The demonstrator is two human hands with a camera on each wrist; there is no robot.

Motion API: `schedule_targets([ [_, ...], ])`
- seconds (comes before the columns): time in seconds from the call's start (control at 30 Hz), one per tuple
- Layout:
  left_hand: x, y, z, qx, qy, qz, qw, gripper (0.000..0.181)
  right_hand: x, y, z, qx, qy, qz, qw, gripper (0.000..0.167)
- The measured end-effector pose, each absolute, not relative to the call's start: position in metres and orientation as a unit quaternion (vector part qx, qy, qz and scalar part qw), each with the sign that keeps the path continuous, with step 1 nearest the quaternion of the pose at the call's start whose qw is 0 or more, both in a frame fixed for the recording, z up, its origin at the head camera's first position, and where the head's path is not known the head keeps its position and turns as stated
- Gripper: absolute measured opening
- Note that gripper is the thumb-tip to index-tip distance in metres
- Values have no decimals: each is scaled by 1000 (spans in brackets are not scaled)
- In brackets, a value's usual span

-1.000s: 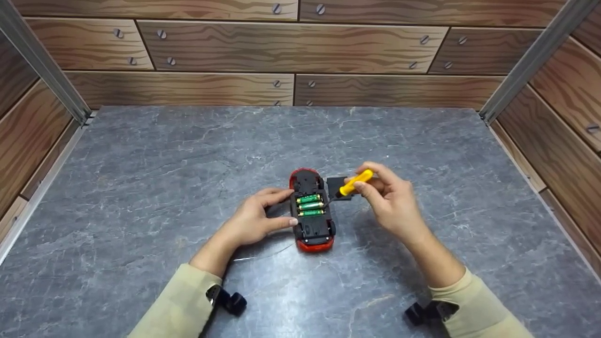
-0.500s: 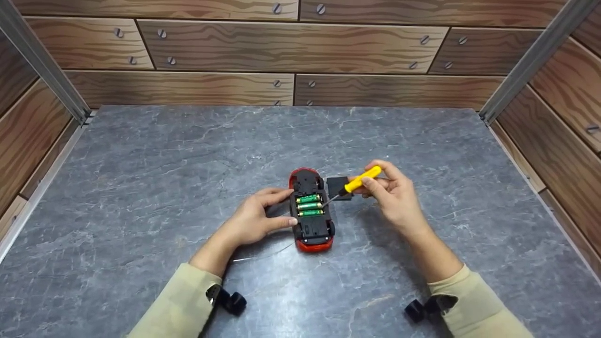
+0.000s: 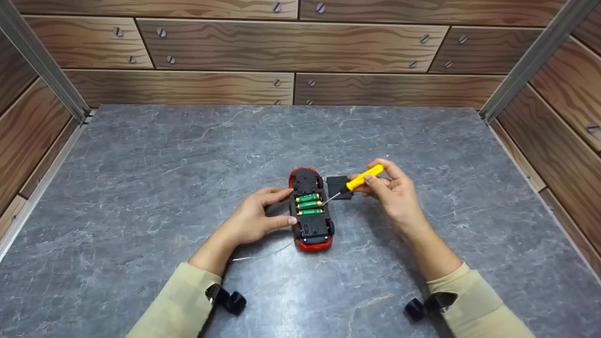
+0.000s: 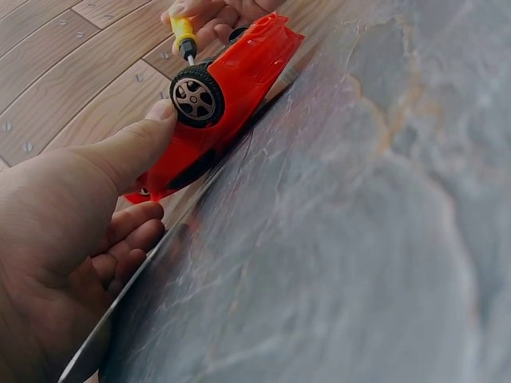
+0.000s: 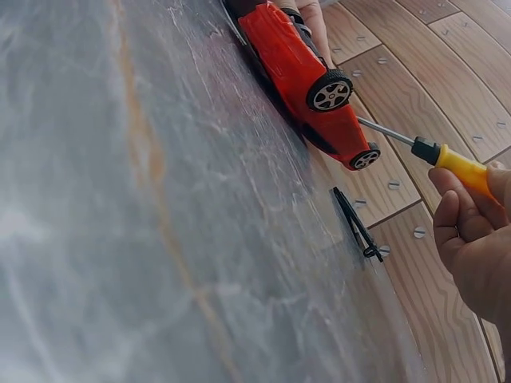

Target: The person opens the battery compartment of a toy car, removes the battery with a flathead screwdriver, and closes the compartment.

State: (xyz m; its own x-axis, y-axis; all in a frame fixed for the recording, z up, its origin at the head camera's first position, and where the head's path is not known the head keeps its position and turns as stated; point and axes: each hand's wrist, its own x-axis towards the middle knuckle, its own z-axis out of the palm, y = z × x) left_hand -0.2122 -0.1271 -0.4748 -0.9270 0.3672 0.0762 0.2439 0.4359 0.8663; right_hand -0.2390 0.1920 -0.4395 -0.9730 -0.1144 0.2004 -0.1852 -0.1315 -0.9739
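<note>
A red toy car (image 3: 313,245) lies upside down on the grey table, its black underside facing up. Three green batteries (image 3: 309,205) sit in its uncovered compartment. My left hand (image 3: 252,216) holds the car's left side, thumb near the front wheel and index finger farther up; the left wrist view shows the thumb by a wheel (image 4: 196,96). In my right hand (image 3: 396,199) is a screwdriver with a yellow handle (image 3: 365,177), pinched between thumb and fingers. Its metal shaft (image 5: 387,130) slants down to the right end of the middle battery.
A flat black battery cover (image 3: 339,188) lies just right of the car, partly beneath the screwdriver. A thin clear strand (image 3: 263,256) lies left of the car's near end. Wood-patterned walls (image 3: 300,47) enclose the table (image 3: 188,141) at the back and sides.
My right hand has shifted slightly right and away, laying the screwdriver at a lower slant with its tip still by the middle battery. The left hand and the car have barely moved.
</note>
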Motion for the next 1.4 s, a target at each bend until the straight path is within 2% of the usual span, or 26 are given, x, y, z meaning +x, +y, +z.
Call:
schedule_targets([
  [0.23, -213, -128, -474, 182, 849, 493, 59, 77, -239, 193, -439, 139, -645, 751, 24, 23],
  [1.4, -212, -127, -474, 180, 843, 504, 62, 75, -240, 199, -439, 154, -641, 751, 23, 22],
])
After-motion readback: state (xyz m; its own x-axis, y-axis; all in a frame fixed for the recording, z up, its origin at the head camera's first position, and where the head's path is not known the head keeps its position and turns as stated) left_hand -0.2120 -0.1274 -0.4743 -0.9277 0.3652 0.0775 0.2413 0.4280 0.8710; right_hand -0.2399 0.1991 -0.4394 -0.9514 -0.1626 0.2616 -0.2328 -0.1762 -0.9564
